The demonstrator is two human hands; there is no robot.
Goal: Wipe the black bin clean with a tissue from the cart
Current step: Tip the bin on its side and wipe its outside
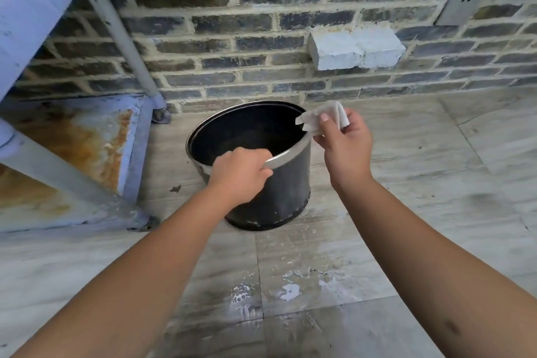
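Note:
The black bin (279, 192), round with a silver rim, stands on the tiled floor close to the brick wall, tilted slightly toward me. My left hand (239, 176) grips its near rim, fingers curled over the edge. My right hand (344, 145) holds a folded white tissue (322, 116) pinched between thumb and fingers, right at the bin's right rim. The tissue touches or nearly touches the rim. The bin's inside looks dark and holds nothing that I can see.
A pale blue metal cart (72, 139) with a rusty lower shelf stands to the left, its leg and caster (159, 113) near the bin. A brick wall (261, 38) rises just behind. Wet patches (287, 291) mark the floor tiles in front.

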